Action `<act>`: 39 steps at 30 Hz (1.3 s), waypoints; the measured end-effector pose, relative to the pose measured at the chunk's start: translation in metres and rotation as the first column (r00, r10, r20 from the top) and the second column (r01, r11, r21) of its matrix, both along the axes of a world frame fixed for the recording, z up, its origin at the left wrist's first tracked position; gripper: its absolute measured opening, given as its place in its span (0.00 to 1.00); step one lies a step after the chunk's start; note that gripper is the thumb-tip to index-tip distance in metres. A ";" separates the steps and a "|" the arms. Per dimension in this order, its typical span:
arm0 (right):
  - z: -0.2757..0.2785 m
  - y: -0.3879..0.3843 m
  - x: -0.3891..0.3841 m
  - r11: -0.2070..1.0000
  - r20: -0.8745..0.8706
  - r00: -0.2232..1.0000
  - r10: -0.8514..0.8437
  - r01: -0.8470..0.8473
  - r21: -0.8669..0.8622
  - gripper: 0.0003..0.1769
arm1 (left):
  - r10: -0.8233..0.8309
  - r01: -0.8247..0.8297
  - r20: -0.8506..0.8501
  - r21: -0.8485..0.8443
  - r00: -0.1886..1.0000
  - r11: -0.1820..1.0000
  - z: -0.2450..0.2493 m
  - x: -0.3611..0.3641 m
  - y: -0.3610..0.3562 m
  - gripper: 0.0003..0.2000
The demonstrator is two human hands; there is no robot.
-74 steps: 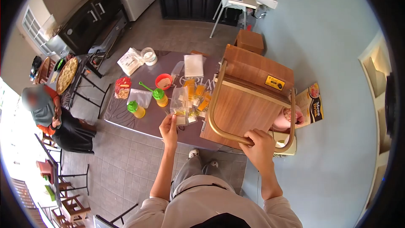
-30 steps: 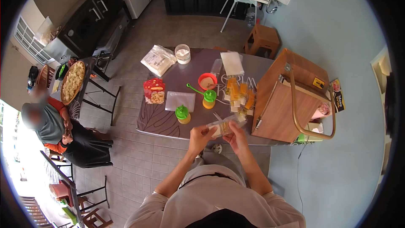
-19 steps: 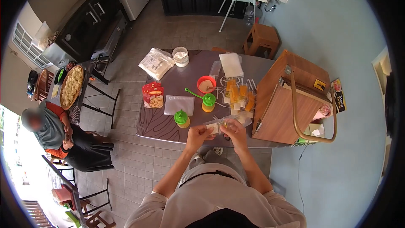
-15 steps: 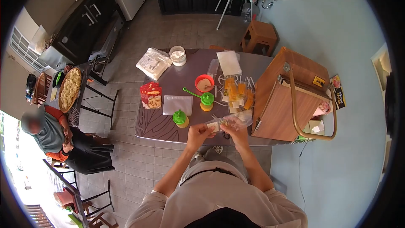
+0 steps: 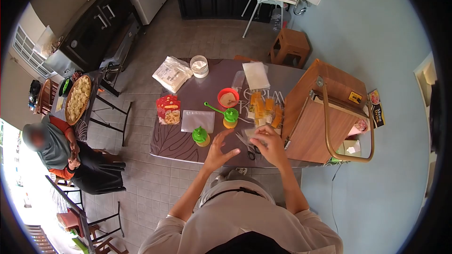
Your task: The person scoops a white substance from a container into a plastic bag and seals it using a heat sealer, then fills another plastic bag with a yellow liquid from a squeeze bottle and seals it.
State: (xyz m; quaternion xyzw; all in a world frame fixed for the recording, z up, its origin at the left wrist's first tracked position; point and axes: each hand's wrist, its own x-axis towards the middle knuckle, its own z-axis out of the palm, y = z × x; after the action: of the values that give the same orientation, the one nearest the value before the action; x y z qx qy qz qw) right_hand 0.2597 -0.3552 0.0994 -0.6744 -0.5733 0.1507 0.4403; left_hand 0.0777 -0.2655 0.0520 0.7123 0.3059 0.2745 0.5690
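Observation:
My left hand (image 5: 218, 152) is raised above the table's front edge, its thumb and fingers spread, holding nothing. To its right, my right hand (image 5: 270, 146) has curled fingers with the tips drawn together; whatever they may hold is too small to make out. Black-handled scissors (image 5: 252, 154) lie between the hands, their blades pointing away from me. Just beyond my right hand is a pile of small clear packets with orange contents (image 5: 268, 105). Near my left hand stand a green-topped bottle (image 5: 200, 136) and a second green-topped bottle (image 5: 230, 116).
A red bowl (image 5: 228, 97), clear plastic bags (image 5: 197, 121), a red printed packet (image 5: 168, 109), a white tub (image 5: 199, 67) and a white bag (image 5: 172, 74) lie on the table (image 5: 176, 146). A wooden cabinet (image 5: 313, 124) borders the right. Another person (image 5: 75, 155) sits at left.
My hands have moved apart, and the pale piece and clear plastic between them have left my left hand. My left fingers have spread. The scissors now show beneath my hands.

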 end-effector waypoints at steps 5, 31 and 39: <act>-0.009 0.005 -0.003 0.984 0.186 0.969 0.164 -0.148 -0.098 0.08 | -0.099 0.091 0.020 0.259 0.995 0.962 0.019 0.017 -0.003 0.24; -0.008 0.002 -0.027 1.000 -0.345 0.938 0.000 0.000 -0.001 0.12 | 0.209 -0.106 0.274 -0.347 0.939 0.932 -0.001 0.022 0.004 0.07; 0.004 0.014 -0.027 0.995 -0.488 0.868 0.095 -0.079 0.054 0.14 | 0.079 0.009 0.259 -0.323 0.963 0.946 -0.010 0.017 0.001 0.06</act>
State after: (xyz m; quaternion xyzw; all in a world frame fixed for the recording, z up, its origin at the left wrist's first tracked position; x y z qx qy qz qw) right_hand 0.2329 -0.3409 0.1034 -0.5806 -0.4753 0.3269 0.5746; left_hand 0.0946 -0.2642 0.0417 0.5606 0.2794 0.3250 0.7085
